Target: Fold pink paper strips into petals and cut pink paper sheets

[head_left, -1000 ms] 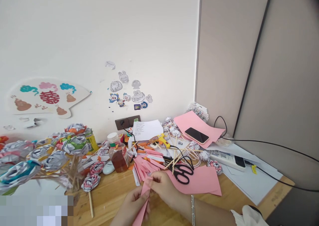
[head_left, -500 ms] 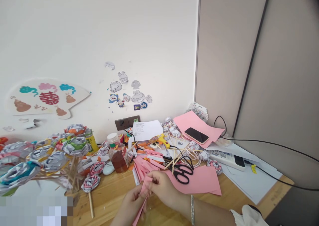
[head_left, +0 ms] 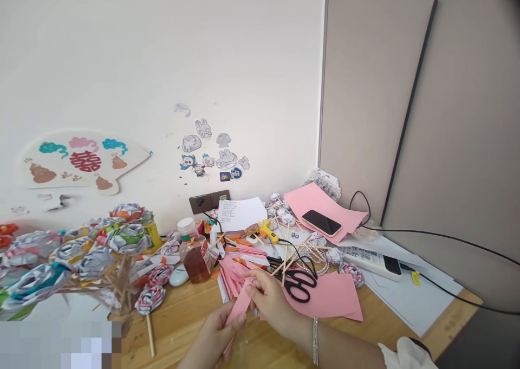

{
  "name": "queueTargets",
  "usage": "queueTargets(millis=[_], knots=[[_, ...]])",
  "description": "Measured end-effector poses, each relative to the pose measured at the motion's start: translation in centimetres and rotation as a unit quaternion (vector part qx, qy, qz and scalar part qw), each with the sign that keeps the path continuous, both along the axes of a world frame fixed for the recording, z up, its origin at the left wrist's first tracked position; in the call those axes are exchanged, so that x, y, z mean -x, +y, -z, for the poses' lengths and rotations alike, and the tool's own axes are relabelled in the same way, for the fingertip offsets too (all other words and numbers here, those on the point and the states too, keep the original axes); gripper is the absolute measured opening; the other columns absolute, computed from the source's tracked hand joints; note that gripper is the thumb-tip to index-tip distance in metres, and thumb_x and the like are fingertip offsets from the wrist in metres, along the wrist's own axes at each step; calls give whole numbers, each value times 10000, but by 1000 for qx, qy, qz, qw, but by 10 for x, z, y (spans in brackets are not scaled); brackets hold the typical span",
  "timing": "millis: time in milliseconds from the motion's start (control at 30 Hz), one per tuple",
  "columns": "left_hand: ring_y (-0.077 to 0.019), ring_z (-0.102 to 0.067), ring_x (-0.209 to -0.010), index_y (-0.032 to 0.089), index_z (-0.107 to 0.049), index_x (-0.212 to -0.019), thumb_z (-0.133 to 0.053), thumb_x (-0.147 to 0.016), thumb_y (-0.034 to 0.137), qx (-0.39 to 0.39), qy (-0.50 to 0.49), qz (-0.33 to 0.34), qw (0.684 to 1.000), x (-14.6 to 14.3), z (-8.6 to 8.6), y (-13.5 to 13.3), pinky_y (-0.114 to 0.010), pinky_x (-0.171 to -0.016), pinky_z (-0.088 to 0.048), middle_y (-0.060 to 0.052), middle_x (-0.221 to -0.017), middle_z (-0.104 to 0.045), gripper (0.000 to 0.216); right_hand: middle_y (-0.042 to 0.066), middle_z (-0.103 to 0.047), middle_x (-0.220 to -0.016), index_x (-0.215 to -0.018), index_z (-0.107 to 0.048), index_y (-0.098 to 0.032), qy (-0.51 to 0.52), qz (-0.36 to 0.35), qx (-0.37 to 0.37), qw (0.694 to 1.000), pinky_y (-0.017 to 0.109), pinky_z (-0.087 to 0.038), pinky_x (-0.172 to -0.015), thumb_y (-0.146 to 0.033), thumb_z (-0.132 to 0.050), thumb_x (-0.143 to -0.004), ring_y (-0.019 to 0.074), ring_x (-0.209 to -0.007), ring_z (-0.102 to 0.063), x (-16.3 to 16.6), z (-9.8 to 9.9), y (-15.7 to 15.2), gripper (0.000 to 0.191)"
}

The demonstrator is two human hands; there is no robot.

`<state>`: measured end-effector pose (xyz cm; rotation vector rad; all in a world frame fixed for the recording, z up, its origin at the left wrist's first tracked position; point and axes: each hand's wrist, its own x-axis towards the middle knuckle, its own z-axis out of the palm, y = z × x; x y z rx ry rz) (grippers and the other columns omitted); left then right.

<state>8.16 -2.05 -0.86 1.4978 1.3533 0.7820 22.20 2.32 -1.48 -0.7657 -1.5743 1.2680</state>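
Note:
A narrow pink paper strip (head_left: 239, 309) is held between both my hands just above the wooden desk (head_left: 182, 315). My left hand (head_left: 215, 334) pinches its lower part with thumb and fingers closed. My right hand (head_left: 270, 301) grips the upper end, fingers curled over it; a thin bracelet sits on that wrist. More cut pink strips (head_left: 233, 274) lie fanned out right behind my hands. Black scissors (head_left: 298, 282) rest on a pink sheet (head_left: 333, 296) just right of my right hand.
A bunch of paper roses on sticks (head_left: 77, 252) fills the left. A brown bottle (head_left: 195, 255), a yellow glue gun (head_left: 266, 229), loose wooden sticks, a phone (head_left: 320, 222) on pink paper, a remote (head_left: 371, 260) and black cables crowd the back and right.
Both hands have turned the pink strip and lifted its upper end slightly up and to the right. The view has shifted a little.

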Motion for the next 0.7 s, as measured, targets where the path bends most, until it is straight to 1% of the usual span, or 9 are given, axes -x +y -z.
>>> queueTargets(millis=[33, 100, 167, 233, 333, 433, 500, 600, 700], knots=[[-44, -249, -279, 167, -512, -671, -493, -648, 589, -5, 5, -2, 1000, 0, -1, 0, -188, -314, -174, 96, -387, -389, 423, -45, -439, -569, -1006, -512, -182, 2, 5, -2, 1000, 205, -350, -479, -280, -445, -795, 87, -487, -432, 0, 1, 1, 242], [-67, -344, -350, 157, -549, -692, -517, -636, 575, -27, 3, -1, 1000, 2, -1, 2, -192, -361, -251, 65, -466, -462, 423, -45, -434, -573, -1000, -511, -177, 7, 8, -1, 1000, 209, -355, -491, -290, -450, -793, 91, -504, -442, 1, 3, 2, 243], [-103, -437, -489, 147, -584, -709, -555, -619, 548, -58, -9, 4, 998, 3, 1, 4, -196, -469, -333, 32, -563, -528, 412, -42, -442, -578, -992, -506, -169, 13, 2, 5, 1000, 211, -358, -497, -298, -444, -796, 93, -510, -450, 1, 4, 3, 242], [-117, -444, -545, 142, -600, -732, -570, -615, 530, -65, -6, -3, 998, 5, 3, 6, -201, -521, -346, 25, -595, -541, 406, -39, -449, -586, -979, -503, -165, 18, -4, 11, 1000, 211, -358, -495, -304, -440, -796, 92, -505, -450, 1, 4, 3, 238], [-106, -407, -495, 144, -595, -731, -577, -604, 529, -46, 12, -19, 999, 4, 3, 6, -199, -477, -326, 38, -562, -516, 406, -37, -450, -597, -971, -506, -166, 21, -5, 15, 1000, 210, -360, -498, -302, -447, -789, 91, -510, -450, 2, 4, 3, 234], [-119, -446, -557, 154, -579, -680, -600, -586, 522, -65, 1, -17, 998, 1, -1, 3, -197, -523, -352, 26, -617, -549, 381, -38, -441, -591, -968, -512, -169, 18, -4, 15, 1000, 205, -349, -493, -291, -445, -788, 94, -519, -445, 2, 6, 4, 226], [-106, -418, -476, 168, -551, -659, -553, -603, 566, -50, 4, -21, 999, -1, -2, 1, -198, -456, -332, 42, -536, -507, 402, -40, -432, -593, -965, -521, -173, 10, 1, 7, 1000, 199, -336, -482, -278, -447, -785, 89, -513, -431, 2, 5, 4, 221], [-76, -318, -358, 188, -482, -584, -463, -618, 644, -14, 7, -37, 999, -5, -1, -2, -198, -359, -256, 75, -422, -383, 458, -38, -431, -612, -976, -530, -180, -5, -10, -2, 1000, 193, -323, -470, -267, -451, -784, 78, -500, -416, 0, 2, 3, 225], [-70, -327, -328, 199, -428, -544, -421, -620, 676, -5, -6, -40, 999, -7, -1, -3, -196, -346, -253, 79, -381, -381, 483, -32, -446, -632, -983, -528, -175, -4, -30, 14, 999, 188, -321, -459, -286, -459, -785, 68, -485, -406, -1, -2, 0, 237]])
